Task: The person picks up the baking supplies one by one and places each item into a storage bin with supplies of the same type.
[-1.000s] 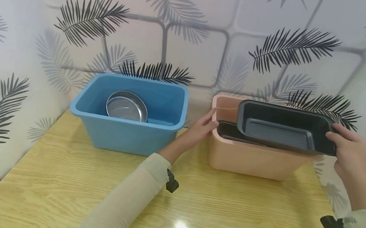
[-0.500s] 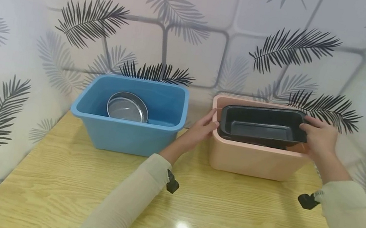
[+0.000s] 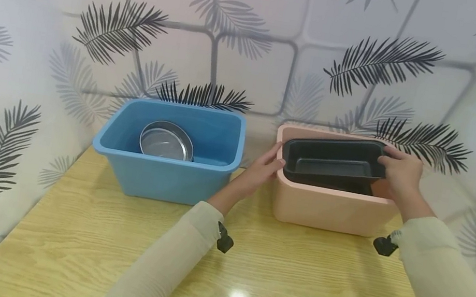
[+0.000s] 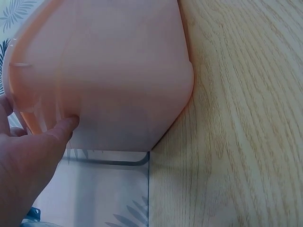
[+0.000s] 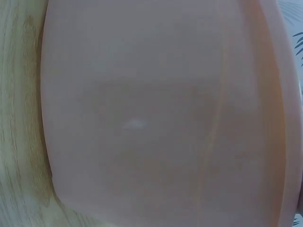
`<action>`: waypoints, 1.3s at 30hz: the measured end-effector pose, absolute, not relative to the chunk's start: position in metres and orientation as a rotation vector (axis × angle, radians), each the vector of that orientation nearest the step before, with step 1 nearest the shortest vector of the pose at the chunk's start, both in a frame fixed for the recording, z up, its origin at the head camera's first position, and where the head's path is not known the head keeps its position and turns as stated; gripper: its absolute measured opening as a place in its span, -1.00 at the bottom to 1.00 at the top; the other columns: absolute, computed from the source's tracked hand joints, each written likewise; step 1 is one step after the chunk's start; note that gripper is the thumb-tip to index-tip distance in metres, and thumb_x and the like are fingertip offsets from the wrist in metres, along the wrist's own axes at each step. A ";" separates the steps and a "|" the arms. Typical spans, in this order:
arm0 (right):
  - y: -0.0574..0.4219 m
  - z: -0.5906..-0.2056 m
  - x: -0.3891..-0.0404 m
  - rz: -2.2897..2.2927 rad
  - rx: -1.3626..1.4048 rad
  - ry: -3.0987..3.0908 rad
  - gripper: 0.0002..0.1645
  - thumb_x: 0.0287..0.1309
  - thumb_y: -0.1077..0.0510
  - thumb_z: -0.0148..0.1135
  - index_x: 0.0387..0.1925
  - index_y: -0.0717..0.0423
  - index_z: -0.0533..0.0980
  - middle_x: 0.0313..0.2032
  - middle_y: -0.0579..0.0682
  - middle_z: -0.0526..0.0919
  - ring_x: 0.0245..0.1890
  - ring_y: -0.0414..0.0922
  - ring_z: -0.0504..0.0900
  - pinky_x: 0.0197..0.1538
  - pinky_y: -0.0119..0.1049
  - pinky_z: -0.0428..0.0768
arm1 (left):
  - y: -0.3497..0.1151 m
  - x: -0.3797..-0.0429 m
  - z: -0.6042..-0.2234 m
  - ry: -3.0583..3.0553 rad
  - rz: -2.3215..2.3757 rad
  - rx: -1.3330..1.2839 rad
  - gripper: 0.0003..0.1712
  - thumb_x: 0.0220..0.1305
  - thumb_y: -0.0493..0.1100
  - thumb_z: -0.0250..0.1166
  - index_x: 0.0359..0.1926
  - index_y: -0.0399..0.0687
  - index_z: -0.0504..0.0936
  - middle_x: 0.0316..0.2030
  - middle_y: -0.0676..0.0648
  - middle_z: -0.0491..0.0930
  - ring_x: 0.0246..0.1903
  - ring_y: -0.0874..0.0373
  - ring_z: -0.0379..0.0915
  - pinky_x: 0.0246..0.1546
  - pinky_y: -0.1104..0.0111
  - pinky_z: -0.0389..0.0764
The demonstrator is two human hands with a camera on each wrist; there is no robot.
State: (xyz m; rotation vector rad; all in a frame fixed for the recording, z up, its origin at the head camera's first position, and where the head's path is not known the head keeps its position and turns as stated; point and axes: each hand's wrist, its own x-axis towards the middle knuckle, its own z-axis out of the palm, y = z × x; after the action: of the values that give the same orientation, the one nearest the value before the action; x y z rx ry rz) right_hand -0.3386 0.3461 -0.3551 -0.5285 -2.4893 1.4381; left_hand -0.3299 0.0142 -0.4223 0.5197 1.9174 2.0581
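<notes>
A black loaf pan (image 3: pixel 334 167) sits tilted inside the pink bin (image 3: pixel 331 211), its right end higher than its left. My right hand (image 3: pixel 403 179) pinches the pan's right end, thumb inside the rim. Under it shows another dark pan (image 3: pixel 361 189), mostly hidden. On the bin's left side my left hand (image 3: pixel 258 172) grips the rim; the left wrist view shows the thumb (image 4: pixel 66 125) against the outer wall. The right wrist view is filled by the bin's outer wall (image 5: pixel 142 94), with the right hand almost wholly out of sight.
To the left stands a blue bin (image 3: pixel 167 178) with a round metal pan (image 3: pixel 167 140) leaning inside. Both bins rest on a wooden table (image 3: pixel 291 283), close to the leaf-patterned wall (image 3: pixel 250 77) behind.
My right hand has moved left and brought the black loaf pan from over the bin's right rim down into the pink bin. The left hand has stayed on the rim.
</notes>
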 end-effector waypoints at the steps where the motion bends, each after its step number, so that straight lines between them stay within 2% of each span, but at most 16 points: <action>1: 0.347 -0.356 -0.340 1.424 -0.532 -2.501 -0.43 0.39 0.12 0.17 0.39 0.04 0.42 0.50 -0.03 0.24 0.51 -0.12 0.19 0.03 -0.43 0.45 | 0.014 -0.330 -0.422 1.916 2.059 0.518 -0.24 0.59 -0.06 0.04 0.63 0.17 -0.11 0.62 -0.02 -0.15 0.56 0.04 -0.07 0.47 0.03 0.23; 3: 0.348 -0.357 -0.341 1.399 -0.540 -2.526 -0.44 0.39 0.10 0.17 0.38 0.03 0.42 0.49 -0.03 0.25 0.45 -0.09 0.30 -0.12 -0.45 0.44 | 0.015 -0.330 -0.422 1.913 2.061 0.521 -0.23 0.58 -0.06 0.06 0.63 0.17 -0.11 0.62 -0.02 -0.15 0.56 0.04 -0.06 0.48 0.02 0.22; 4: 0.350 -0.357 -0.342 1.388 -0.541 -2.541 -0.44 0.39 0.09 0.17 0.38 0.03 0.43 0.48 -0.02 0.26 0.36 -0.08 0.43 -0.16 -0.44 0.46 | 0.015 -0.329 -0.421 1.913 2.061 0.518 -0.23 0.58 -0.06 0.06 0.63 0.17 -0.11 0.62 -0.02 -0.14 0.56 0.03 -0.05 0.48 0.01 0.22; 6: 0.353 -0.358 -0.343 1.373 -0.550 -2.563 -0.44 0.39 0.08 0.18 0.38 0.04 0.44 0.48 0.00 0.27 0.20 -0.09 0.51 -0.31 -0.42 0.40 | 0.016 -0.328 -0.421 1.907 2.062 0.520 -0.23 0.58 -0.06 0.06 0.63 0.17 -0.11 0.62 -0.04 -0.14 0.56 0.01 -0.04 0.48 0.00 0.22; 9: 0.356 -0.359 -0.343 1.358 -0.563 -2.583 -0.45 0.39 0.09 0.18 0.36 0.07 0.46 0.47 0.06 0.29 -0.11 -0.10 0.46 -0.47 -0.33 0.35 | 0.017 -0.328 -0.421 1.890 2.067 0.524 -0.23 0.58 -0.08 0.05 0.63 0.16 -0.11 0.62 -0.06 -0.15 0.55 -0.01 -0.01 0.48 -0.01 0.20; 10: 0.357 -0.360 -0.343 1.347 -0.570 -2.591 -0.45 0.39 0.09 0.19 0.36 0.08 0.46 0.48 0.08 0.28 -0.15 -0.13 0.45 -0.48 -0.33 0.36 | 0.017 -0.328 -0.421 1.889 2.067 0.524 -0.23 0.58 -0.08 0.05 0.63 0.16 -0.11 0.62 -0.06 -0.16 0.55 -0.02 -0.01 0.48 -0.01 0.20; 11: 0.357 -0.360 -0.343 1.341 -0.570 -2.598 -0.45 0.39 0.09 0.19 0.35 0.09 0.46 0.48 0.10 0.28 -0.11 -0.15 0.44 -0.47 -0.35 0.36 | 0.018 -0.328 -0.421 1.888 2.067 0.523 -0.23 0.58 -0.08 0.04 0.63 0.16 -0.11 0.62 -0.06 -0.16 0.55 -0.02 0.00 0.49 -0.01 0.20; 13: 0.357 -0.360 -0.344 1.344 -0.553 -2.602 -0.46 0.37 0.11 0.20 0.34 0.11 0.47 0.46 0.13 0.31 -0.25 -0.18 0.42 -0.50 -0.35 0.36 | 0.017 -0.328 -0.421 1.892 2.067 0.522 -0.23 0.58 -0.08 0.04 0.63 0.16 -0.12 0.62 -0.05 -0.17 0.56 -0.02 -0.03 0.49 -0.01 0.19; 15: 0.355 -0.360 -0.345 1.341 -0.514 -2.611 -0.46 0.35 0.14 0.20 0.33 0.14 0.48 0.44 0.14 0.34 -0.19 -0.17 0.47 -0.42 -0.40 0.41 | 0.017 -0.328 -0.421 1.900 2.065 0.522 -0.23 0.59 -0.07 0.04 0.63 0.14 -0.13 0.62 -0.05 -0.17 0.56 -0.01 -0.06 0.49 -0.01 0.18; 18: 0.352 -0.361 -0.346 1.332 -0.437 -2.635 -0.44 0.33 0.18 0.19 0.33 0.20 0.47 0.44 0.15 0.34 0.17 -0.04 0.52 -0.03 -0.35 0.59 | 0.015 -0.328 -0.420 1.899 2.068 0.532 -0.22 0.59 -0.06 0.03 0.63 0.11 -0.14 0.62 -0.07 -0.18 0.57 -0.01 -0.11 0.49 -0.02 0.17; 19: 0.351 -0.362 -0.347 1.325 -0.419 -2.646 -0.44 0.33 0.19 0.19 0.33 0.22 0.45 0.45 0.16 0.31 0.35 0.02 0.39 0.15 -0.29 0.57 | 0.015 -0.328 -0.420 1.897 2.070 0.535 -0.22 0.59 -0.06 0.03 0.63 0.10 -0.14 0.62 -0.08 -0.18 0.57 -0.01 -0.11 0.49 -0.01 0.17; 21: 0.350 -0.363 -0.347 1.310 -0.405 -2.664 -0.43 0.33 0.19 0.18 0.34 0.22 0.44 0.47 0.17 0.28 0.48 0.14 0.24 0.39 -0.09 0.43 | 0.014 -0.328 -0.421 1.893 2.072 0.533 -0.23 0.59 -0.06 0.03 0.63 0.11 -0.14 0.62 -0.09 -0.18 0.57 -0.02 -0.10 0.50 -0.01 0.17; 24: 0.348 -0.364 -0.348 1.303 -0.382 -2.689 -0.43 0.33 0.21 0.18 0.34 0.25 0.43 0.48 0.22 0.25 0.48 0.22 0.21 0.45 0.07 0.33 | 0.013 -0.328 -0.422 1.905 2.066 0.516 -0.24 0.59 -0.06 0.03 0.63 0.15 -0.12 0.62 -0.09 -0.17 0.57 0.00 -0.09 0.49 0.01 0.18; 27: 0.348 -0.367 -0.349 1.292 -0.365 -2.709 -0.44 0.32 0.26 0.16 0.32 0.32 0.43 0.44 0.27 0.30 0.46 0.23 0.26 0.43 0.07 0.35 | 0.013 -0.327 -0.422 1.920 2.053 0.501 -0.24 0.59 -0.06 0.03 0.63 0.19 -0.12 0.62 -0.08 -0.16 0.57 0.00 -0.07 0.48 0.03 0.21; 34: 0.351 -0.370 -0.351 1.277 -0.373 -2.762 -0.43 0.29 0.31 0.14 0.31 0.41 0.40 0.46 0.38 0.21 0.50 0.28 0.15 0.48 0.09 0.26 | 0.013 -0.326 -0.422 1.928 2.044 0.503 -0.24 0.59 -0.04 0.03 0.63 0.20 -0.12 0.62 -0.08 -0.15 0.56 -0.01 -0.07 0.48 0.01 0.20; 39: 0.353 -0.371 -0.353 1.251 -0.372 -2.818 -0.41 0.27 0.31 0.12 0.32 0.45 0.37 0.44 0.43 0.20 0.47 0.31 0.17 0.47 0.11 0.27 | 0.013 -0.327 -0.422 1.916 2.057 0.512 -0.24 0.59 -0.04 0.03 0.63 0.19 -0.11 0.62 -0.08 -0.14 0.56 -0.01 -0.06 0.49 0.00 0.18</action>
State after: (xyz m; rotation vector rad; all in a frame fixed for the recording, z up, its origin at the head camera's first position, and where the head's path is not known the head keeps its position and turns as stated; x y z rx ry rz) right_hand -0.3529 0.3534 -0.3709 -0.3720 -2.8183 1.2510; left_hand -0.3269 0.0132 -0.4217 0.5124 1.9158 2.0565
